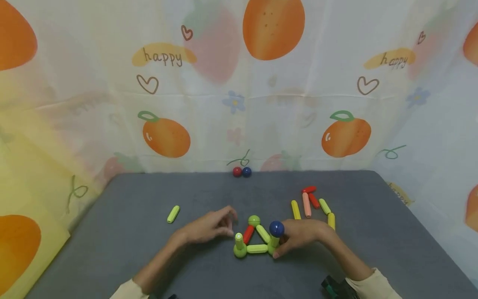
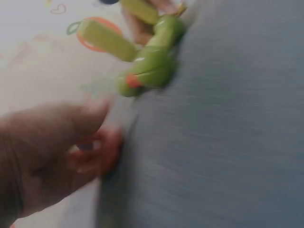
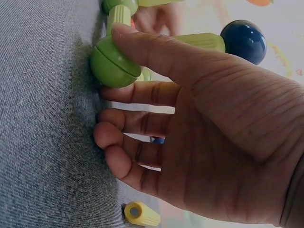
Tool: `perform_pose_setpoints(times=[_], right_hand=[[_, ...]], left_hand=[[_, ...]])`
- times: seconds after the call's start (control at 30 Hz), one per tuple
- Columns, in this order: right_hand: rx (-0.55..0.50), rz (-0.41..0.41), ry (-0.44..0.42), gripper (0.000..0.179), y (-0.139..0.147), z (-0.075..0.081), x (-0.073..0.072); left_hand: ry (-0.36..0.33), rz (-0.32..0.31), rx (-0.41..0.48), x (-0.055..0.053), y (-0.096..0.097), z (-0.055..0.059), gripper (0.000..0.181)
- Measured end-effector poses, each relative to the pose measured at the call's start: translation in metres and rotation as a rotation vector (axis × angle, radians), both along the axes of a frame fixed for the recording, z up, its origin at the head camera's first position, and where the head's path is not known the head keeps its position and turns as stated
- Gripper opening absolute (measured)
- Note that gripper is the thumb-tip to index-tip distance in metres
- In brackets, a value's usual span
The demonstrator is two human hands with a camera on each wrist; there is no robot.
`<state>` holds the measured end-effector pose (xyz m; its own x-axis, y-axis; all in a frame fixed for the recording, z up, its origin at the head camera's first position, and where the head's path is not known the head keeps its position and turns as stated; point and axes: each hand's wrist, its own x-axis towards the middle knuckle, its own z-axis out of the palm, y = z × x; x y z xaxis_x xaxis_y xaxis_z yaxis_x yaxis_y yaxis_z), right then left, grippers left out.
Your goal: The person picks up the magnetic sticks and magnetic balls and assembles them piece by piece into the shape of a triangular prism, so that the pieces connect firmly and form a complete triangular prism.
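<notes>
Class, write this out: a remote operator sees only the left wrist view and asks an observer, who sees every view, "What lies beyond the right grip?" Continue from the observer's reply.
Observer: The head view shows a pink stick lying past the right grip, toward the back of the table.
Operator: Anything out to the left?
Observer: Yes, a loose green stick lies left of the left grip.
Operator: And right at the far edge?
Observer: A red ball sits there, side by side with a blue ball.
</notes>
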<state>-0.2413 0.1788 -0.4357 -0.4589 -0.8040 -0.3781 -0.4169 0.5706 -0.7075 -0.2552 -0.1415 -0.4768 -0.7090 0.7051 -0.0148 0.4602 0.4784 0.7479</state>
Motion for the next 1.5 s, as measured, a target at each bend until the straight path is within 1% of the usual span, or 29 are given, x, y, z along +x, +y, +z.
perform_pose_setpoints(times=[0.07,0.13,0.17,0.23,0.3,0.37,0.43,0.53,0.6,0.63,0.7,0.77,0.83,0.9,0.97,1.03,1.1,1.13,1.2,1.23,1.3,1.37,1.5], right_hand=[[0.006,-0.009,-0.009,0.021,0.003,0.0,-0.001],[0.007,-0.007,-0.017,0.023,0.006,0.0,-0.002],[0.003,-0.002,-0.015,0.024,0.006,0.0,-0.002],[-0.003,0.004,-0.011,0.025,0.007,0.0,-0.002],[-0.012,0.008,-0.01,0.025,0.006,0.0,-0.001],[-0.014,0.012,-0.008,0.025,0.005,0.0,-0.001],[-0.021,0.019,-0.003,0.024,0.003,0.0,-0.001],[-0.027,0.026,0.008,0.023,0.0,0.0,-0.003],[-0.03,0.02,0.017,0.022,-0.001,-0.001,-0.004],[-0.028,0.015,0.018,0.022,-0.001,-0.002,-0.005],[-0.022,0.007,0.016,0.021,0.0,-0.003,-0.006],[-0.022,0.004,0.005,0.022,0.0,-0.003,-0.005],[-0.029,0.01,-0.007,0.023,0.0,-0.004,-0.004],[-0.032,0.008,-0.018,0.024,-0.001,-0.004,-0.004],[-0.03,-0.001,-0.017,0.024,-0.001,-0.004,-0.003],[-0.024,-0.014,-0.017,0.023,0.0,-0.004,-0.003],[-0.015,-0.025,-0.017,0.023,0.002,-0.004,-0.004],[-0.013,-0.025,-0.017,0.023,0.002,-0.004,-0.003],[-0.009,-0.025,-0.022,0.023,0.003,-0.004,-0.003],[-0.008,-0.026,-0.021,0.023,0.003,-0.004,-0.003],[-0.009,-0.029,-0.019,0.023,0.003,-0.004,-0.003],[-0.014,-0.03,-0.02,0.023,0.002,-0.004,-0.003],[-0.023,-0.03,-0.033,0.023,0.0,-0.004,-0.003]], left_hand=[[0.148,0.069,-0.069,-0.025,0.011,0.01,0.031],[0.291,0.173,-0.157,-0.05,0.024,0.017,0.035],[0.346,0.207,-0.194,-0.062,0.03,0.018,0.04],[0.419,0.248,-0.267,-0.083,0.04,0.019,0.051],[0.47,0.25,-0.345,-0.1,0.047,0.017,0.058],[0.465,0.245,-0.407,-0.11,0.051,0.014,0.063],[0.449,0.27,-0.456,-0.115,0.053,0.011,0.063],[0.46,0.341,-0.525,-0.116,0.051,0.01,0.051],[0.489,0.383,-0.542,-0.114,0.048,0.009,0.038],[0.497,0.399,-0.536,-0.113,0.047,0.01,0.032],[0.483,0.409,-0.507,-0.11,0.045,0.01,0.024],[0.434,0.404,-0.418,-0.103,0.042,0.012,0.024],[0.371,0.373,-0.296,-0.09,0.039,0.017,0.026],[0.317,0.314,-0.153,-0.07,0.034,0.027,0.028],[0.277,0.25,-0.017,-0.044,0.028,0.041,0.032],[0.253,0.177,0.106,-0.017,0.023,0.051,0.035],[0.23,0.121,0.202,0.006,0.017,0.055,0.037],[0.225,0.087,0.236,0.016,0.016,0.054,0.038],[0.222,0.032,0.276,0.031,0.014,0.048,0.038],[0.22,0.014,0.288,0.036,0.014,0.045,0.039],[0.227,-0.005,0.307,0.041,0.014,0.038,0.039],[0.232,0.003,0.316,0.043,0.013,0.032,0.041],[0.185,0.027,0.32,0.044,0.011,0.024,0.054]])
